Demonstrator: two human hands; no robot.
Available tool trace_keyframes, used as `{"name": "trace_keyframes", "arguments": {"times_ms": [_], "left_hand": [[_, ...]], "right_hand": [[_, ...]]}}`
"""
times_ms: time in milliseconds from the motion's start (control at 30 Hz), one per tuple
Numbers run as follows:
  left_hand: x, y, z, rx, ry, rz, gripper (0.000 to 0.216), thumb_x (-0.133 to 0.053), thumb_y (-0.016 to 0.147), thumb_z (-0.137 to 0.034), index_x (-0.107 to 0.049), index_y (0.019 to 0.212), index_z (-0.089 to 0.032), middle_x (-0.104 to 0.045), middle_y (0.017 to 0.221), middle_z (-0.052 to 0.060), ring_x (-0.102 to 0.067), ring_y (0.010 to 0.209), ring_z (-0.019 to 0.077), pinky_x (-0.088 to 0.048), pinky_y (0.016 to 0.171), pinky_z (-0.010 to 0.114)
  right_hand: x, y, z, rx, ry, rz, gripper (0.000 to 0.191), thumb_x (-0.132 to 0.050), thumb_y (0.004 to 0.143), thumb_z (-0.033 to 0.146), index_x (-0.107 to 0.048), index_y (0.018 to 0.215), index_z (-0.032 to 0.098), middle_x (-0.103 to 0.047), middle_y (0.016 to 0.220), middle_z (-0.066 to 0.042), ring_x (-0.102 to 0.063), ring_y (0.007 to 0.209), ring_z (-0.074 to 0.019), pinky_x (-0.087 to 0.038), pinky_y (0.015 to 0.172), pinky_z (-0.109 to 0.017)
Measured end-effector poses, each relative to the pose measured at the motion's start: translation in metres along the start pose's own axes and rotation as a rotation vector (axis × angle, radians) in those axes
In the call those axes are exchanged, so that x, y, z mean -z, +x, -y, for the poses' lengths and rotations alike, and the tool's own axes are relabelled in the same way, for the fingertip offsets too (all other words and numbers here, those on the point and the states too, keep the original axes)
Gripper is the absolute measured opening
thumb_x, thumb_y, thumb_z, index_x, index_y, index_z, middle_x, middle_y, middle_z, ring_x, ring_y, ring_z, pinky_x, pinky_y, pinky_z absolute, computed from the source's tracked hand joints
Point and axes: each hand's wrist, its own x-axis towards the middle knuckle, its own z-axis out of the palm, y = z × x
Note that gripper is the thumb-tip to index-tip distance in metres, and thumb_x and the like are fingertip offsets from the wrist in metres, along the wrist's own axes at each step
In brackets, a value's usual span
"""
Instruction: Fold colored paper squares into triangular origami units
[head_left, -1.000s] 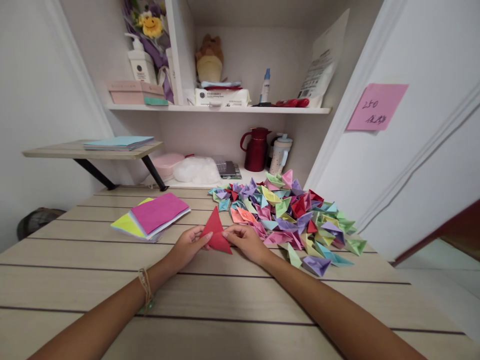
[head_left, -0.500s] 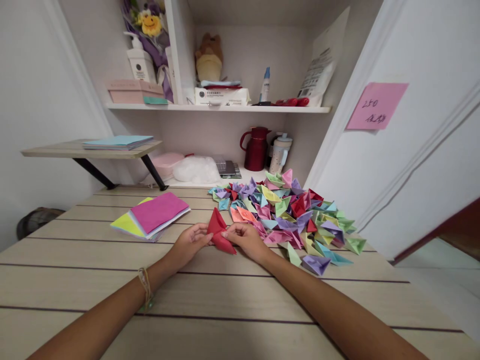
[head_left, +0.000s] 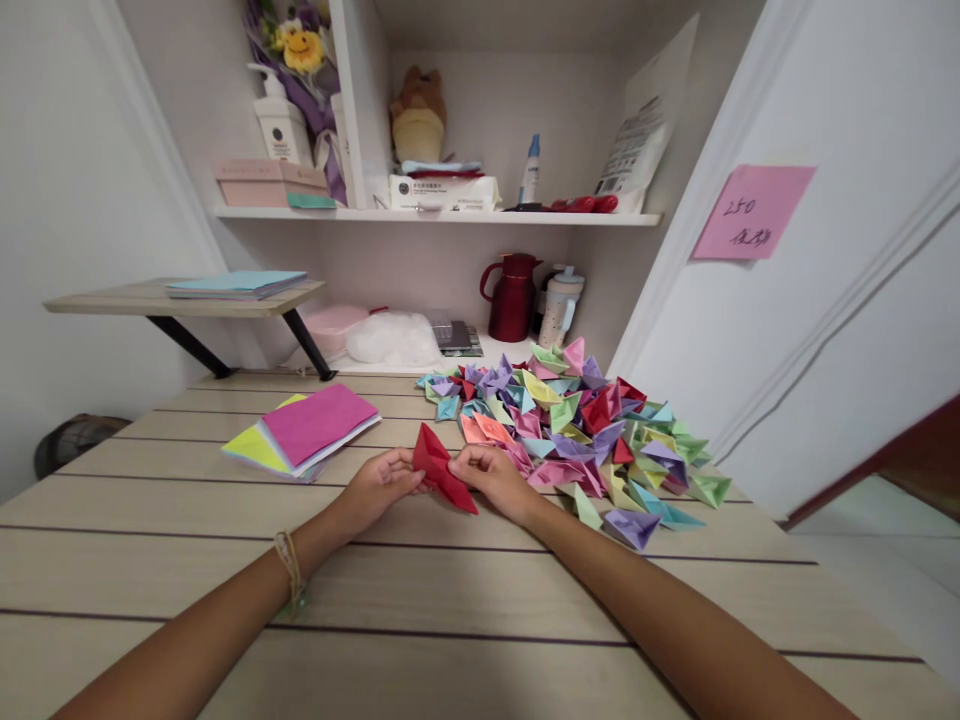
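A red paper boat (head_left: 444, 474), folded and pointed at both ends, is held just above the table between my two hands. My left hand (head_left: 384, 486) grips its left side with thumb and curled fingers, a bracelet round the wrist. On the other side, my right hand (head_left: 491, 480) pinches the boat's right edge between thumb and fingers. Right behind my right hand lies a heap of folded paper boats (head_left: 570, 445) in many colours. Left of my left hand rests a stack of paper sheets (head_left: 321, 428), magenta on top with yellow beneath.
The slatted wooden table (head_left: 420, 620) fills the foreground. A small raised shelf (head_left: 112, 297) carries light blue paper (head_left: 238, 284). Behind stand a dark red jug (head_left: 514, 300), a pale bottle (head_left: 561, 308) and a white plastic bag (head_left: 394, 338). A pink note (head_left: 754, 212) hangs at right.
The red paper boat has tilted and its folds have spread flatter, its upper tip moving slightly left and down. Both hands stay nearly in place, fingers shifting a little.
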Motion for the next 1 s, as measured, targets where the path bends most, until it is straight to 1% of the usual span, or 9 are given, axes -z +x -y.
{"name": "trace_keyframes", "arguments": {"times_ms": [100,167,300,433,500,667,833,933,1000], "left_hand": [[0.0,0.0,0.0,-0.003,-0.005,-0.001,0.029,-0.071,0.068,-0.03,-0.06,0.089,-0.014,-0.068,0.087,0.007,-0.063,0.081,0.0161,-0.047,0.08,0.029],[-0.001,0.0,0.001,-0.009,-0.001,-0.001,0.028,-0.071,0.068,-0.031,-0.061,0.088,-0.014,-0.068,0.086,0.006,-0.063,0.08,0.0155,-0.047,0.078,0.028],[-0.002,0.0,0.0,0.009,0.041,-0.009,0.026,-0.07,0.069,-0.033,-0.061,0.084,-0.014,-0.068,0.079,0.005,-0.062,0.071,0.0145,-0.048,0.068,0.026],[-0.003,-0.001,-0.002,0.032,0.026,-0.036,0.028,-0.071,0.066,-0.033,-0.061,0.082,-0.013,-0.067,0.072,0.003,-0.061,0.063,0.0133,-0.047,0.062,0.025],[-0.003,-0.002,-0.004,0.037,-0.007,-0.033,0.03,-0.074,0.063,-0.031,-0.061,0.084,-0.014,-0.068,0.076,0.004,-0.062,0.067,0.0136,-0.048,0.064,0.025],[-0.001,-0.003,-0.004,0.058,-0.056,0.006,0.04,-0.079,0.056,-0.02,-0.06,0.091,-0.014,-0.068,0.089,0.006,-0.063,0.072,0.013,-0.049,0.068,0.025],[0.001,-0.002,-0.003,0.057,-0.072,0.069,0.053,-0.081,0.05,-0.013,-0.059,0.098,-0.014,-0.068,0.093,0.007,-0.064,0.073,0.015,-0.051,0.068,0.028],[-0.001,-0.002,-0.002,0.059,-0.023,0.046,0.045,-0.08,0.054,-0.018,-0.06,0.095,-0.013,-0.068,0.091,0.007,-0.065,0.075,0.0155,-0.051,0.071,0.029],[-0.002,-0.001,-0.002,0.067,0.017,0.02,0.035,-0.076,0.061,-0.025,-0.06,0.09,-0.013,-0.069,0.086,0.006,-0.065,0.069,0.0137,-0.051,0.068,0.027]], "right_hand": [[-0.002,-0.001,0.001,0.01,-0.027,-0.01,0.029,-0.065,0.07,0.045,-0.059,0.068,0.016,-0.058,0.064,0.001,-0.049,0.057,-0.0098,-0.038,0.054,-0.022],[-0.004,-0.001,0.002,0.018,-0.038,-0.015,0.024,-0.066,0.07,0.038,-0.06,0.079,0.017,-0.056,0.063,0.003,-0.047,0.055,-0.0087,-0.036,0.052,-0.02],[-0.006,-0.001,-0.001,0.022,-0.09,0.021,0.028,-0.064,0.069,0.026,-0.059,0.096,0.018,-0.052,0.059,0.006,-0.043,0.049,-0.0074,-0.032,0.047,-0.018],[-0.003,0.001,-0.007,0.056,-0.147,0.043,0.01,-0.06,0.072,0.026,-0.062,0.075,0.017,-0.054,0.056,0.003,-0.045,0.05,-0.0092,-0.034,0.046,-0.019],[-0.001,0.002,-0.011,0.055,-0.133,0.023,0.012,-0.06,0.073,0.028,-0.061,0.069,0.017,-0.055,0.055,0.002,-0.047,0.051,-0.0102,-0.036,0.047,-0.02],[0.0,0.003,-0.014,0.027,-0.09,-0.013,0.016,-0.059,0.073,0.032,-0.061,0.069,0.017,-0.056,0.056,0.003,-0.048,0.051,-0.0103,-0.037,0.048,-0.02],[0.0,0.004,-0.014,0.015,-0.057,-0.018,0.015,-0.056,0.073,0.03,-0.059,0.067,0.017,-0.056,0.057,0.002,-0.048,0.05,-0.0098,-0.036,0.048,-0.02],[0.0,0.004,-0.012,0.017,-0.057,0.004,0.012,-0.057,0.071,0.027,-0.059,0.066,0.017,-0.056,0.057,0.003,-0.048,0.051,-0.01,-0.036,0.049,-0.02],[-0.001,0.003,-0.01,0.014,-0.061,0.03,0.009,-0.059,0.069,0.025,-0.06,0.066,0.017,-0.057,0.058,0.003,-0.049,0.052,-0.0098,-0.035,0.05,-0.02]]}}
